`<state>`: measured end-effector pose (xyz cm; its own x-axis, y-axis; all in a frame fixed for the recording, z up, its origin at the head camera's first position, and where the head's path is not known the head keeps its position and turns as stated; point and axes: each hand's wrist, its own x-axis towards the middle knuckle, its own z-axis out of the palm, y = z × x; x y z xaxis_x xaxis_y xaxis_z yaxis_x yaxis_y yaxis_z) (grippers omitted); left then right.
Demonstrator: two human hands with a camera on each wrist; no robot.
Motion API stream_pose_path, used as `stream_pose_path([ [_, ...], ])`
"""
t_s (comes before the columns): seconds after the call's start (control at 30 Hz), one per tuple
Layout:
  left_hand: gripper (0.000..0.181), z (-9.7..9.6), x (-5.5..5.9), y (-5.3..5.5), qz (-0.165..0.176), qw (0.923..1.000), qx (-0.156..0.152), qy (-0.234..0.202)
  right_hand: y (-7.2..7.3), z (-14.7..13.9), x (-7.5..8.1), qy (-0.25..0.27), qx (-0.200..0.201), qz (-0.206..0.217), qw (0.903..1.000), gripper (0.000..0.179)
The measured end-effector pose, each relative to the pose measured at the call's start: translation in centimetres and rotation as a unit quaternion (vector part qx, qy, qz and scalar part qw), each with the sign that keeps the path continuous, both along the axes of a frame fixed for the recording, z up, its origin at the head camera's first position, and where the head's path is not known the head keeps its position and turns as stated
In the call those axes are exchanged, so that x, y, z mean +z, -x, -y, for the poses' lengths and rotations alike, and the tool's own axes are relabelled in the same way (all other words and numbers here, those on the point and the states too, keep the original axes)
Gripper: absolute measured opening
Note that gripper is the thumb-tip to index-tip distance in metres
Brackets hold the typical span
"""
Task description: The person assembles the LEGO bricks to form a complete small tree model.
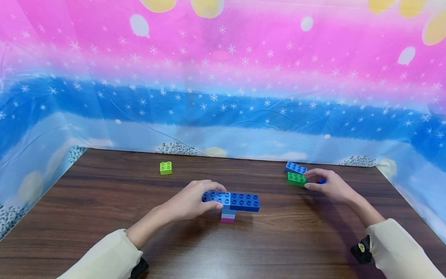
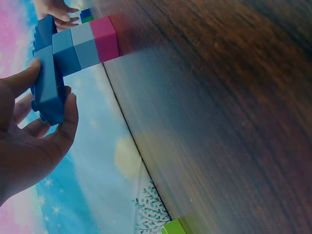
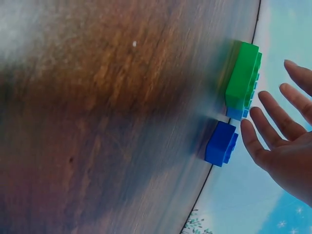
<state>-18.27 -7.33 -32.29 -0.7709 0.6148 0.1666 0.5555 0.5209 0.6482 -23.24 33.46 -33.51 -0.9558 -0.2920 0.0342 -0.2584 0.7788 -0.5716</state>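
Observation:
My left hand (image 1: 189, 201) grips a light blue brick (image 2: 48, 92) between thumb and fingers. That brick lies across the top of a small tower, with a dark blue eight-stud brick (image 1: 245, 201) level beside it on the right. Below them the stack runs blue (image 2: 66, 53), pale grey-blue (image 2: 85, 46) and pink (image 2: 106, 38) at the bottom, on the table. Over at the right, my right hand (image 1: 331, 186) hovers by a green brick (image 1: 296, 179), its fingers (image 3: 278, 117) spread and holding nothing. A small dark blue brick (image 3: 220, 144) sits partly behind this hand in the head view.
Just behind the green brick lies another light blue brick (image 1: 295, 167). A lime green brick (image 1: 165, 168) stands at the back left of the brown wooden table (image 1: 104, 205). Along the table's far edge hangs a pink and blue snowflake cloth (image 1: 223, 100).

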Motion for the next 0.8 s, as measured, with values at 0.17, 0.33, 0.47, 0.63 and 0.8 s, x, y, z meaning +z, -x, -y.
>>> stream_pose_path([
  [0.17, 0.029, 0.1, 0.0, 0.1, 0.003, 1.0000, -0.002, -0.004, 0.5, 0.1, -0.2, 0.000, -0.006, 0.006, 1.0000, 0.047],
  [0.33, 0.030, 0.0, 0.1, 0.0, 0.005, 1.0000, -0.002, -0.001, 1.2, 0.6, -0.5, 0.005, -0.005, 0.007, 0.9999, 0.048],
  [0.47, 0.030, 0.0, 0.1, 0.0, 0.006, 1.0000, -0.004, 0.000, 1.7, 0.9, -1.0, 0.010, -0.007, 0.012, 0.9999, 0.048],
  [0.63, 0.029, 0.0, 0.2, 0.0, 0.007, 1.0000, -0.001, -0.001, 2.5, 0.8, -1.9, 0.014, 0.008, -0.002, 0.9999, 0.045],
  [0.8, 0.029, 0.0, 0.2, 0.0, 0.006, 1.0000, 0.001, -0.001, 2.6, 1.0, -2.2, 0.004, 0.012, -0.007, 0.9999, 0.044],
])
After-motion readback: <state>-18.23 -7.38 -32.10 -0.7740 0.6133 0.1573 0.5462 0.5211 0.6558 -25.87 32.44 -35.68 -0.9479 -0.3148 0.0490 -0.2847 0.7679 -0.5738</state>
